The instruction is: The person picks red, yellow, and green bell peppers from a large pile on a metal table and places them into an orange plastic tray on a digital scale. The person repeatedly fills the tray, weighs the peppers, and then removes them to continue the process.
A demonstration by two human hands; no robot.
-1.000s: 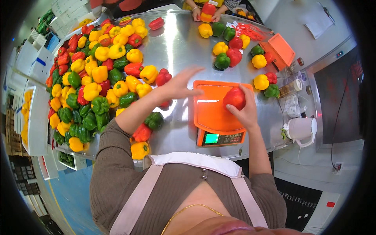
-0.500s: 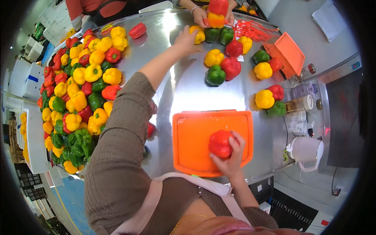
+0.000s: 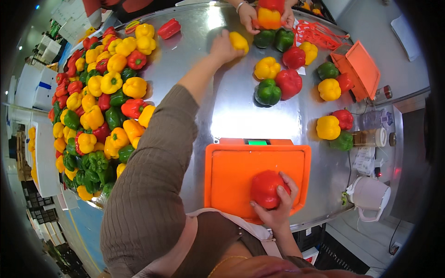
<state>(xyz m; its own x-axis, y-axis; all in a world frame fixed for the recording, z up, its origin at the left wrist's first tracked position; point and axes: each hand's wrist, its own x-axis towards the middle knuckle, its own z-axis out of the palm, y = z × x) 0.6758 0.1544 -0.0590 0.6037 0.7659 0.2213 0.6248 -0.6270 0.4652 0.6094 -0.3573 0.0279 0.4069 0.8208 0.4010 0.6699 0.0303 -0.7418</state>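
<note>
1. shifted since half a second ago: the yellow pepper [image 3: 239, 42], slightly away from the green peppers [image 3: 283, 41].
2. steel table [image 3: 194, 41]; pepper pile [image 3: 111, 83] left, partly blocked by the left sleeve [image 3: 148, 180].
3. over the orange scale [image 3: 222, 176], the right hand [image 3: 280, 204] clasps a red pepper [image 3: 265, 189].
4. left hand [image 3: 225, 48] pinches the yellow pepper, long axis seemingly slanting far-left to near-right; the red one's, unclear.

You wear a ribbed greyish-brown top [image 3: 213, 231], its sleeves [image 3: 157, 148] creased, beneath a pale pink apron [image 3: 232, 217] with broad straps [image 3: 180, 244], plus a thin gold-coloured chain [image 3: 223, 262]
</note>
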